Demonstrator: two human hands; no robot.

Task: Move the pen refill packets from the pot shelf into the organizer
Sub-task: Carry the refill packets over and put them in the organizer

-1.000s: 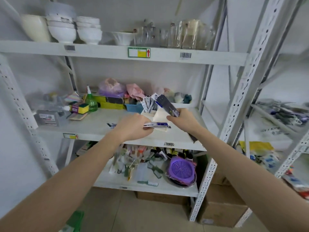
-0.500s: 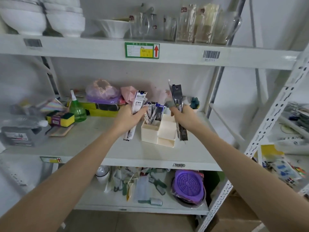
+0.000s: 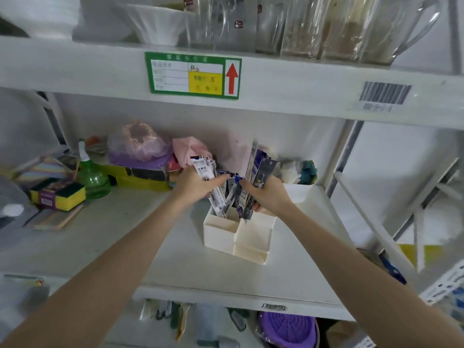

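White organizer stands on the middle shelf, near its front edge. Above its far compartments, the left hand grips a white pen refill packet, lower end dipping into the far-left compartment. The right hand clasps a dark packet, held upright over the organizer. More packets stand between them. Farther left: green spray bottle.

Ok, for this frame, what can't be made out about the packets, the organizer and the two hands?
All head view:
- Number of pen refill packets already in the organizer: they overlap, and both hands cover them.
- Which rear compartment each packet enters: the left hand and right hand block the openings.
- Print on the white packet and dark packet: too small and blurred.
- Right hand fingers: hidden behind the dark packet.
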